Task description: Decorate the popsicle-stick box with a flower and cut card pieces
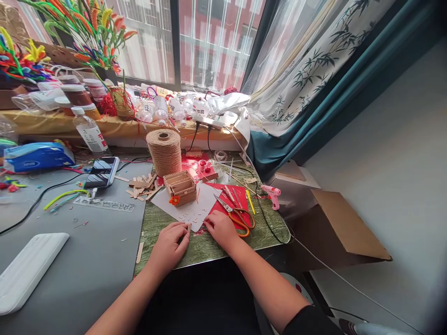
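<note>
My left hand [169, 245] is closed at the near edge of a sheet of white paper [167, 204], a short wooden craft stick [189, 228] upright between thumb and finger. Close by, my right hand [220, 228] rests with its fingers pressed together at the paper's right corner; whatever they pinch is too small to tell. Several tiny wood offcuts [190, 217] lie on the paper. Behind them stands a little box of craft sticks [180, 187] with a slatted inside and an orange flower [174, 200]. Orange-handled scissors [240, 217] lie on red paper [248, 193] beside my right hand.
A twine spool [164, 156] stands behind the box, with loose craft sticks [142, 186] to its left. A pink glue gun [272, 194] sits at the right table edge, near a black cable. Leftward are a phone [102, 172], a clear ruler [104, 204] and a water bottle [91, 135].
</note>
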The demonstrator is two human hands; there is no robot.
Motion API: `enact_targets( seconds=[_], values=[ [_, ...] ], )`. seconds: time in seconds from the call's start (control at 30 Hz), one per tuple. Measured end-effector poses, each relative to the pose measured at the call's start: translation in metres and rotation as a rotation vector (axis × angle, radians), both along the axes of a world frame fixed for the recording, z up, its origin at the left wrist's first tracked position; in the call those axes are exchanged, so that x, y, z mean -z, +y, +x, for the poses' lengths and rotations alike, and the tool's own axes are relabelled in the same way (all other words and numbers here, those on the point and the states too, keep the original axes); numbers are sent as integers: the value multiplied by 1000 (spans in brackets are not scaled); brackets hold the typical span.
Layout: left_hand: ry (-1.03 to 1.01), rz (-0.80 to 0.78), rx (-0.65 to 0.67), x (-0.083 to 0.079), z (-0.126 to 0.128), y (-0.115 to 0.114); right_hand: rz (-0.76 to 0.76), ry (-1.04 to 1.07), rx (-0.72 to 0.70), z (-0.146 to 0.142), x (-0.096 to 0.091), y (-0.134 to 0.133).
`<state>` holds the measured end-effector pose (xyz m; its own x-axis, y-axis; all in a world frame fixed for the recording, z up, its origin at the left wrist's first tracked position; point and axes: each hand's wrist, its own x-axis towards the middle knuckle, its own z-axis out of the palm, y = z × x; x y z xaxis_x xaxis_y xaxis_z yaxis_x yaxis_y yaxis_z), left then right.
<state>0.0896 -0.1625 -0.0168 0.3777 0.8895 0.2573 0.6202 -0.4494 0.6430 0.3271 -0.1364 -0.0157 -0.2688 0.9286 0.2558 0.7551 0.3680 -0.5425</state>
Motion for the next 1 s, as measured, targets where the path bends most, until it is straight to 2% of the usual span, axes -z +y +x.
enact_targets(
  seconds=[0.23, 0.37, 0.5, 0.6, 0.7, 0.77, 0.83, 1.0],
  values=[
    [-53, 3, 9, -2, 0, -1, 122, 28, 1, -6, -14, 2],
    [-109, -2, -16, -6, 0, -3, 104, -19, -30, -11, -23, 3],
    [-160, -31, -40, -10, -2, -5, 46, 178, 65, -9, -26, -5],
    [-209, -59, 18, -12, -5, -7, -134, 476, 87, -14, -25, -22],
    [-210, -82, 171, -15, -5, -10, -518, 848, -30, -28, -21, -43],
    [-171, -88, 253, -17, -5, -11, -717, 1005, -88, -38, -19, -53],
    [-146, -90, 285, -19, -3, -13, -787, 1096, -59, -44, -17, -57],
    [-227, -127, 227, -22, -2, -12, -748, 1203, 36, -43, -19, -54]
  ],
)
